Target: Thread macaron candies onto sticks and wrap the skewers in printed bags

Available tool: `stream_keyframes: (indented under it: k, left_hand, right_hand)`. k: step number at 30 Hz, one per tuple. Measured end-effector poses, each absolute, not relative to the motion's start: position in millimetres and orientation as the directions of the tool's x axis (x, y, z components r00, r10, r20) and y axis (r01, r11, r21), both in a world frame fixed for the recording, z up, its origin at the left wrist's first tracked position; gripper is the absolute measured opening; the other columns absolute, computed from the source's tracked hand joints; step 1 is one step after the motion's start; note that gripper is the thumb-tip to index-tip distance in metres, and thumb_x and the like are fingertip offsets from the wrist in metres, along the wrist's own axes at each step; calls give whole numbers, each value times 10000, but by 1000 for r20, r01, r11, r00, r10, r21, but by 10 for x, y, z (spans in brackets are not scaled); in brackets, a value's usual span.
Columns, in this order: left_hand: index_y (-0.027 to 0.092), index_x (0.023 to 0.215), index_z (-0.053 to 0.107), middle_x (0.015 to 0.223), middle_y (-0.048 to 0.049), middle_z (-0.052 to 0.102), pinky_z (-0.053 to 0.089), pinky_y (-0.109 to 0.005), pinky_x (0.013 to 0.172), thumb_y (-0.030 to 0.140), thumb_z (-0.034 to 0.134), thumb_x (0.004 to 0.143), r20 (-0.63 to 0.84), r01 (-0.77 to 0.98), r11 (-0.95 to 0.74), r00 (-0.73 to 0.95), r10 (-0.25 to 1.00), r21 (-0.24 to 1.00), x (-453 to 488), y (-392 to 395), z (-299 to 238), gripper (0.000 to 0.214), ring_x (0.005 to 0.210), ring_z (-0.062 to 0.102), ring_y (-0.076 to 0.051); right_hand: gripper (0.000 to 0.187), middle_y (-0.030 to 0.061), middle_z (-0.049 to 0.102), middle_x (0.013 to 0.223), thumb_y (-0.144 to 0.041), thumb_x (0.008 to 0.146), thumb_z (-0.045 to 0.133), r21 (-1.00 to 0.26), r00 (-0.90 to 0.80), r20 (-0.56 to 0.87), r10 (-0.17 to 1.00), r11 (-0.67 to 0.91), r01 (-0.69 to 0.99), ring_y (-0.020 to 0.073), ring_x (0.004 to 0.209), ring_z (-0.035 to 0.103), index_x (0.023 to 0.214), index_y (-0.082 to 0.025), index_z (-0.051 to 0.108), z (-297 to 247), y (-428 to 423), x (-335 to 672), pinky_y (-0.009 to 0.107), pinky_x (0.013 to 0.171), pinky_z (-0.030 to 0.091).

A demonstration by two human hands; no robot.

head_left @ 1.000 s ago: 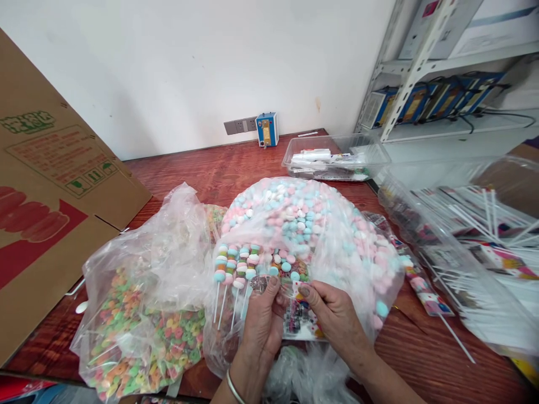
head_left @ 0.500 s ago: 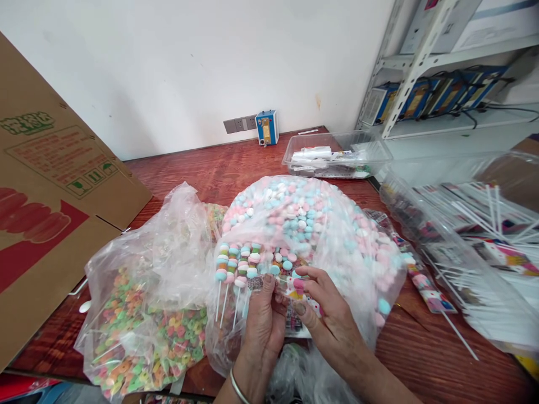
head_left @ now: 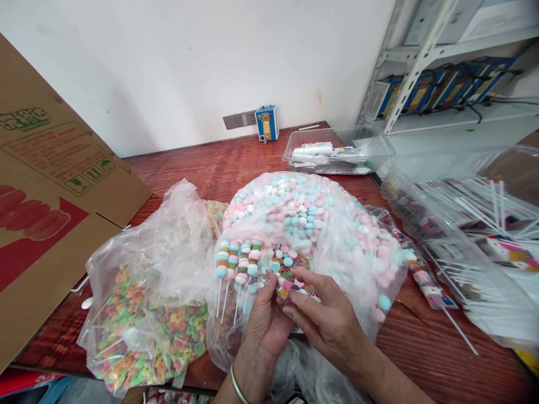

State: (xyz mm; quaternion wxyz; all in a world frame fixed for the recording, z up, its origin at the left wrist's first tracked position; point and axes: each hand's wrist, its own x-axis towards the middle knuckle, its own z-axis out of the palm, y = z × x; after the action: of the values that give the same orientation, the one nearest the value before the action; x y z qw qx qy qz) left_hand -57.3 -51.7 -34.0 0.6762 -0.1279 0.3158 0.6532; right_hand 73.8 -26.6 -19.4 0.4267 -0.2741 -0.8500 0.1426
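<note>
Between my two hands is a small printed plastic wrapper (head_left: 288, 285), white with pink and yellow patches. My left hand (head_left: 266, 322) pinches its left end, thumb up, with a silver bangle at the wrist. The fingers of my right hand (head_left: 326, 314) are closed on its right side. Just beyond lie skewered candies (head_left: 238, 261), several white sticks threaded with blue, pink and white pieces and ring-shaped gummies. They rest on a big clear bag of pastel candies (head_left: 303, 210). A few loose candies (head_left: 284, 257) sit right behind the wrapper.
A clear bag of ring gummies (head_left: 143, 336) lies left, beside a cardboard box (head_left: 54, 185). On the right are a clear bin of sticks and wrappers (head_left: 458, 269) and one wrapped candy stick (head_left: 433, 286). Farther back stand a plastic tray (head_left: 337, 163) and a blue device (head_left: 268, 123).
My right hand has moved slightly left, closer to my left hand. The wrapper is now more bunched between the fingers, and less of its print shows.
</note>
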Motion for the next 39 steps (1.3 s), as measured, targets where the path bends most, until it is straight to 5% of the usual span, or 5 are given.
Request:
stream_keyframes:
  k: [8, 14, 22, 30, 39]
  left_hand:
    - [147, 793, 614, 632, 30, 579, 472, -167, 482, 249, 707, 839, -525, -987, 23, -66, 848, 161, -682, -535, -185, 146, 501, 527, -58]
    - [167, 729, 568, 681, 40, 542, 442, -174, 469, 216, 809, 730, -279, -915, -185, -294, 914, 358, -1048, -839, 164, 245, 553, 510, -65]
    - [171, 678, 521, 658, 51, 515, 441, -191, 461, 265, 783, 756, -245, -832, -371, -493, 835, 412, -1532, -1039, 238, 290, 524, 470, -67]
    - [168, 705, 553, 672, 47, 534, 416, -177, 468, 246, 790, 751, -281, -853, -331, -460, 842, 404, -1501, -991, 85, 254, 540, 472, -62]
    - [166, 698, 536, 654, 53, 479, 369, -172, 454, 225, 786, 760, -310, -883, -342, -440, 843, 322, -1489, -874, 47, 264, 511, 432, -45]
  right_hand:
    - [210, 105, 607, 1194, -169, 920, 591, -694, -391, 578, 717, 683, 228, 213, 1094, 607, 1121, -228, 601, -12, -259, 780, 351, 915, 530]
    - [150, 43, 675, 930, -229, 955, 504, -861, -531, 238, 813, 430, 272, 184, 866, 629, 974, -220, 653, 109, -6, 657, 298, 766, 499]
    - [242, 1, 659, 660, -186, 882, 530, -766, -695, -129, 708, 374, 523, 151, 643, 588, 674, -186, 654, -109, 72, 79, 239, 587, 347]
    - [195, 66, 666, 660, -243, 852, 558, -709, -509, -165, 845, 258, 657, 192, 642, 595, 678, -172, 607, -465, -142, -405, 263, 560, 266]
    - [267, -36, 595, 580, -315, 953, 437, -966, -604, -218, 767, -82, 244, 116, 460, 516, 720, -210, 515, -238, -189, 278, 212, 458, 371]
